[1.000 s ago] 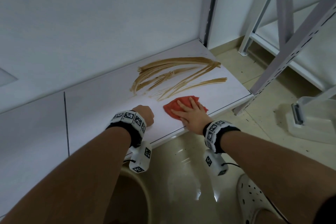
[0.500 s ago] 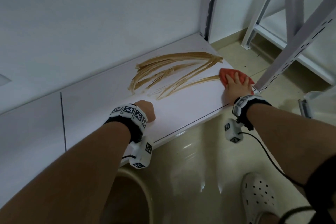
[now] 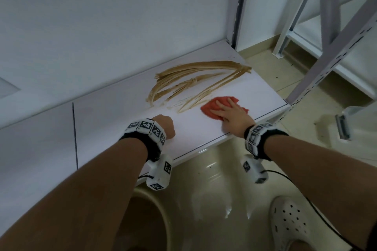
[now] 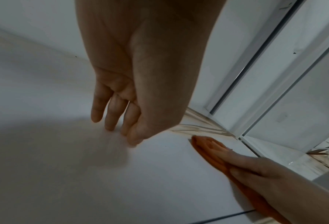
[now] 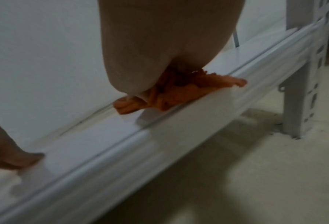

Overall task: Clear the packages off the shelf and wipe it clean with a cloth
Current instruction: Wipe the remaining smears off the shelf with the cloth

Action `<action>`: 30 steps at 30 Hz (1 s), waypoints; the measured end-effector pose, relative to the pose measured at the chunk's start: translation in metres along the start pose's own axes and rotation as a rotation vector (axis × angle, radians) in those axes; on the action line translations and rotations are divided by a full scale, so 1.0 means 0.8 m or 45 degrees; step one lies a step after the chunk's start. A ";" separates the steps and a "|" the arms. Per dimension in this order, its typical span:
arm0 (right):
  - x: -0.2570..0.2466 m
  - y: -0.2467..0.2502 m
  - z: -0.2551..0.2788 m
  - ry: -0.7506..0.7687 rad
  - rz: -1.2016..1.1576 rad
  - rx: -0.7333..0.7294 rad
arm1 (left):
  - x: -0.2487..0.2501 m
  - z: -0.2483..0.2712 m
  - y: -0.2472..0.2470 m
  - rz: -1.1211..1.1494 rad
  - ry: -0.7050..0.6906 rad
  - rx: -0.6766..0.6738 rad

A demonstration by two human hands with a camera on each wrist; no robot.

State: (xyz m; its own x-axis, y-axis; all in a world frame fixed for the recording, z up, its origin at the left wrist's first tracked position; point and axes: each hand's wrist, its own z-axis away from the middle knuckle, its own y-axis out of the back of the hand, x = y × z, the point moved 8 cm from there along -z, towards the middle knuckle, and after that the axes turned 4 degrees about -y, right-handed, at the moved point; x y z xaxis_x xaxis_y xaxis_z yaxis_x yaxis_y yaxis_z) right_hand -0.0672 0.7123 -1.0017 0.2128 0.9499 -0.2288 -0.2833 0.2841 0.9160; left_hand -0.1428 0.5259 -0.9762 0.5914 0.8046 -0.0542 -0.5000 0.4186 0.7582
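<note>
The white shelf board [image 3: 114, 112] carries brown smear streaks [image 3: 195, 79] near its right end. A red cloth [image 3: 212, 106] lies flat just in front of the streaks, close to the shelf's front edge. My right hand [image 3: 230, 112] presses on the cloth with straight fingers; the right wrist view shows the cloth [image 5: 178, 94] bunched under the palm at the front lip. My left hand [image 3: 165, 126] rests on the bare shelf to the left of the cloth, its fingertips [image 4: 109, 125] touching the board and holding nothing. No packages are in view.
A grey slotted upright [image 3: 318, 63] stands at the shelf's front right corner, with another white rack [image 3: 285, 43] behind it. A beige bin rim [image 3: 161, 216] sits on the tiled floor below the shelf edge, a white clog [image 3: 289, 222] at lower right, a clear plastic container [image 3: 355, 124] at far right.
My right hand swept the red cloth out to the shelf's right corner and has come back left along the front edge, wiping off the lowest streak. The left hand stayed put.
</note>
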 end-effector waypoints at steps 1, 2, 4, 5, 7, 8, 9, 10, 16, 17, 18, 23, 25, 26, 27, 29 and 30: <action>0.010 0.000 0.007 0.047 0.003 0.003 | -0.002 0.003 -0.002 0.002 0.001 -0.014; 0.026 0.003 0.011 0.039 -0.003 0.006 | -0.003 0.006 -0.003 0.000 -0.006 -0.021; 0.074 0.008 0.004 -0.090 -0.009 0.046 | -0.003 0.010 -0.004 -0.030 -0.047 -0.003; 0.098 0.012 -0.002 -0.199 -0.017 0.050 | -0.005 0.011 -0.005 -0.022 -0.051 -0.009; 0.134 0.007 -0.024 -0.383 -0.021 -0.032 | -0.009 0.011 -0.008 -0.017 -0.059 -0.028; 0.138 0.007 -0.033 -0.421 -0.038 -0.062 | -0.011 0.010 -0.007 -0.004 -0.058 -0.025; 0.132 0.010 -0.038 -0.445 -0.036 -0.079 | -0.013 0.009 -0.008 0.015 -0.057 -0.022; 0.121 0.015 -0.042 -0.461 -0.027 -0.077 | -0.014 0.008 -0.008 0.037 -0.054 -0.026; 0.004 0.009 -0.038 -0.215 0.032 0.044 | -0.011 0.011 -0.003 0.034 -0.077 -0.033; -0.014 0.001 -0.034 -0.129 0.042 0.050 | -0.010 0.014 -0.003 0.020 -0.086 -0.032; -0.029 -0.007 -0.028 -0.050 0.045 0.024 | -0.009 0.016 -0.002 0.003 -0.096 -0.026; -0.020 -0.012 0.015 0.198 0.041 -0.047 | -0.005 0.015 -0.005 -0.026 -0.082 -0.012; 0.021 -0.011 0.007 0.115 0.066 -0.047 | -0.009 0.012 -0.007 -0.019 -0.045 -0.025; 0.041 -0.009 -0.001 0.035 0.094 -0.036 | -0.012 0.011 -0.009 -0.006 -0.028 -0.027; 0.057 -0.005 -0.008 -0.069 0.095 -0.027 | -0.014 0.011 -0.009 -0.009 -0.020 -0.029; 0.073 0.001 -0.018 -0.292 0.014 -0.024 | -0.015 0.012 -0.009 -0.022 -0.014 -0.037; 0.070 0.002 -0.022 -0.373 -0.030 -0.031 | -0.015 0.012 -0.009 -0.024 -0.015 -0.037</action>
State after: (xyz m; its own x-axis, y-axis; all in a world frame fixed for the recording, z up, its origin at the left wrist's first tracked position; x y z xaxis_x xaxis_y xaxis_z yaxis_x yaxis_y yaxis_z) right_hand -0.0718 0.7686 -1.0188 0.4795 0.8661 -0.1415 -0.2970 0.3119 0.9025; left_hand -0.1403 0.5090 -0.9746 0.6081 0.7915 -0.0609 -0.5066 0.4460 0.7379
